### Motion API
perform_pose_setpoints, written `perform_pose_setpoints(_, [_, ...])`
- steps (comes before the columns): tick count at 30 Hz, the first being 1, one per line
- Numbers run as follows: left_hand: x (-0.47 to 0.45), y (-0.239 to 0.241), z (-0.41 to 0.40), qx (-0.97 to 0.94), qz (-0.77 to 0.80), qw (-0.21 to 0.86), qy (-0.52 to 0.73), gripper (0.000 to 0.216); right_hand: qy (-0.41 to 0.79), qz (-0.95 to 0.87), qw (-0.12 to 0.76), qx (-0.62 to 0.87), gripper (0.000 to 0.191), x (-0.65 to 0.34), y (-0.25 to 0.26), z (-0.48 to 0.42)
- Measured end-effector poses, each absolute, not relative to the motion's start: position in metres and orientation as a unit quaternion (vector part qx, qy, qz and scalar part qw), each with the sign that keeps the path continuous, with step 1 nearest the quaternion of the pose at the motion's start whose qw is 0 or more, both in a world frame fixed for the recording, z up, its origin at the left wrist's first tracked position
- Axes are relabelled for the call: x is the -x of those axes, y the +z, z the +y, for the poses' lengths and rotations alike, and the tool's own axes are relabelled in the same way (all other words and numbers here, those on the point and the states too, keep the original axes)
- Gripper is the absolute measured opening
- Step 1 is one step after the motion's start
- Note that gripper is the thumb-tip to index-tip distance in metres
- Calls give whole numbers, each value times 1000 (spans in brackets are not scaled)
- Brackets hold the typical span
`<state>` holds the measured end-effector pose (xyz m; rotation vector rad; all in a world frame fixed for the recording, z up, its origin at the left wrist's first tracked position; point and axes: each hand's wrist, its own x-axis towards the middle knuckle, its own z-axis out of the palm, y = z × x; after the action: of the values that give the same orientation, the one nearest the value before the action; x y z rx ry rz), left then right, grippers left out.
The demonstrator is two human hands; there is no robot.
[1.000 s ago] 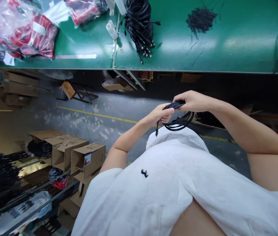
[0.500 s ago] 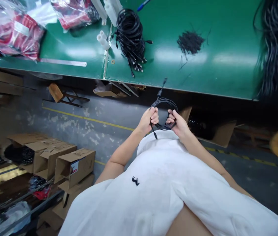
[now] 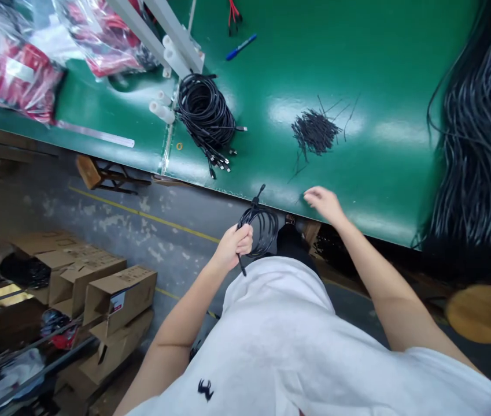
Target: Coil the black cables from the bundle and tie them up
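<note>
My left hand [image 3: 235, 245] is closed around one side of a coiled black cable [image 3: 265, 234], held up in front of the bench edge. One plug end of the cable points up past the coil, and the other hangs below my fingers. Over the front edge of the green table, my right hand [image 3: 323, 203] is apart from the coil, its fingertips pinched together. A thin dark strand shows faintly at those fingertips, like the black twist ties [image 3: 314, 132] heaped farther back on the table.
Left of the ties lies a bundle of coiled black cables [image 3: 206, 115]. A blue pen [image 3: 240, 47], white plastic rolls [image 3: 162, 111], a steel ruler [image 3: 95, 134] and bagged red goods [image 3: 19, 75] lie beyond. Long black cables [image 3: 473, 138] hang over the right edge. A round stool [image 3: 486, 313] stands below.
My right hand has let go of the coil and moved up and right over the table edge. The left hand keeps the coil, now lower and farther left in view. The camera view has shifted.
</note>
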<state>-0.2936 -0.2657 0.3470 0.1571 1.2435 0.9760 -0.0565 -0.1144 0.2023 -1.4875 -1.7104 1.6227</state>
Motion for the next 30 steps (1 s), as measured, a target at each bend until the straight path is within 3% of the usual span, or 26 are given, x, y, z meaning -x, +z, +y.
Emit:
perform_pose_setpoints(2, [292, 346, -266, -60, 599, 681, 417, 49, 448, -640, 185, 596, 22, 43, 180, -50])
perform_pose_setpoints(5, [287, 344, -268, -41, 631, 672, 385, 50, 309, -702, 108, 633, 27, 42, 156, 21])
perform_pose_setpoints(8, [282, 342, -267, -24, 635, 671, 382, 49, 282, -746, -25, 603, 29, 46, 149, 47])
perform_pose_setpoints(10, [281, 340, -263, -24, 630, 672, 388, 50, 283, -755, -66, 588, 31, 40, 152, 46])
perform_pose_setpoints(13, [281, 336, -257, -69, 619, 676, 395, 50, 264, -746, -52, 609, 30, 20, 160, 33])
perform_pose_setpoints(16, [284, 334, -251, -146, 598, 679, 400, 44, 262, -701, 37, 662, 23, -1, 173, 9])
perform_pose_setpoints(19, [287, 334, -246, -202, 565, 694, 398, 44, 383, -586, 180, 691, 17, -11, 199, -36])
perform_pose_setpoints(21, [287, 336, -243, -230, 543, 710, 385, 44, 511, -518, 215, 651, 9, -6, 224, -81])
perform_pose_setpoints(26, [284, 345, -245, -280, 501, 738, 355, 50, 773, -445, 147, 429, 41, 57, 288, -204])
perform_pose_setpoints(30, [287, 359, -256, -308, 478, 752, 335, 60, 871, -320, 215, 304, 62, 114, 313, -236])
